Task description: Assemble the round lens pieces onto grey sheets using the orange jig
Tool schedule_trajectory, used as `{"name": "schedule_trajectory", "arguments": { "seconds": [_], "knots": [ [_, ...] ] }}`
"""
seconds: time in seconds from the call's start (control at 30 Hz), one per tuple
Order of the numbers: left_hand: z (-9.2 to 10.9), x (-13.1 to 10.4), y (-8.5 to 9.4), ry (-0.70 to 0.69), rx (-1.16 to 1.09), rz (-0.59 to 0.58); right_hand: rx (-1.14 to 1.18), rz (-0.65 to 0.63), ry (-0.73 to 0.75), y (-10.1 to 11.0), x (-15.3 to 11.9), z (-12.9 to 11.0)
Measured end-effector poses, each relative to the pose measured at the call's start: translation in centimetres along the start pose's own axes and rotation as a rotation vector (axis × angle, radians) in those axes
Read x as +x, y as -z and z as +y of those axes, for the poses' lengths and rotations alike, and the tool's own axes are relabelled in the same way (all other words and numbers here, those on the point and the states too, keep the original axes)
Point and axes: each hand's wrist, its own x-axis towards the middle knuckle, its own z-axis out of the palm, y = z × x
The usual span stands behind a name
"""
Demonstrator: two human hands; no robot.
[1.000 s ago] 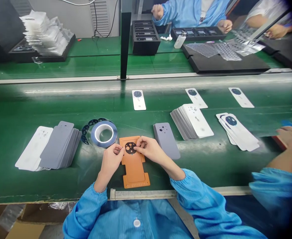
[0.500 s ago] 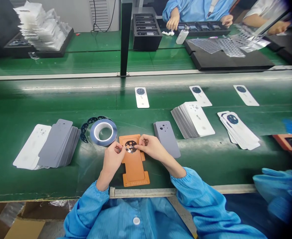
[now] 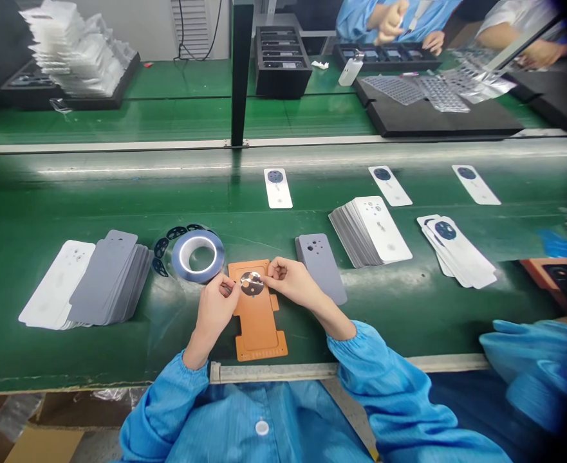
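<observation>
A shiny round black sticker with holes (image 3: 251,287) is at the upper end of an orange jig plate (image 3: 258,326). My left hand (image 3: 216,305) pinches the sticker's left edge with closed fingertips, and my right hand (image 3: 291,280) pinches its right edge. Whether the sticker touches the plate or hovers just above it, I cannot tell. Beside my left hand lies a roll of bluish tape (image 3: 181,256), its unwound strip carrying more black stickers (image 3: 161,247). A small stack of grey phone-shaped panels (image 3: 322,270) sits right of the plate, partly behind my right wrist.
Grey panels (image 3: 100,283) and white panels (image 3: 54,289) are stacked at left. Another white stack (image 3: 384,231) and stickered panels (image 3: 461,254) lie at right. Single stickered panels (image 3: 279,193) line the belt. A post (image 3: 241,77) rises behind; a co-worker's hand (image 3: 392,22) is beyond.
The sticker has tilted slightly, catching more light, while both my hands keep their pinch. The view has shifted a little. Across the belt, the co-worker's hand has lifted from the white scrap.
</observation>
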Motion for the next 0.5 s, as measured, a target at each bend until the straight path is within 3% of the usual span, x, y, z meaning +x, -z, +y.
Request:
{"name": "schedule_trajectory", "arguments": {
  "seconds": [0.23, 0.4, 0.5],
  "knots": [
    [0.2, 0.0, 0.1, 0.009, 0.028, -0.002, -0.068, -0.049, 0.096, 0.4, 0.0, 0.2],
    [0.1, 0.0, 0.0, 0.014, 0.023, -0.002, -0.068, -0.093, 0.086, 1.5, -0.7, -0.2],
    [-0.1, 0.0, -0.1, 0.011, 0.034, -0.007, -0.152, 0.024, 0.094, 3.7, -1.4, -0.3]
  ]
}}
